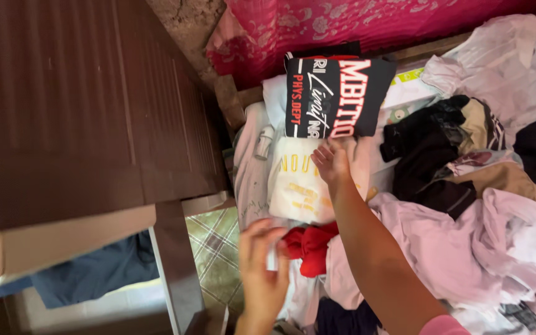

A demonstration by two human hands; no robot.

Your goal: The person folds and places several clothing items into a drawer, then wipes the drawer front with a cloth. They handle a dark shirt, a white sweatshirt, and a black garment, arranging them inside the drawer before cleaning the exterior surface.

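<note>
Fingers of the right hand (332, 162) rest spread on the folded cream shirt (299, 189), lengthwise toward the black shirt (333, 99)

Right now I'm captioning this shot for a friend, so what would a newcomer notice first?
First the folded black shirt with bold lettering, top centre, against a pink patterned cloth. Just below it, the right hand rests on a folded cream shirt. The left hand sits blurred at the bottom, beside a red garment.
</note>
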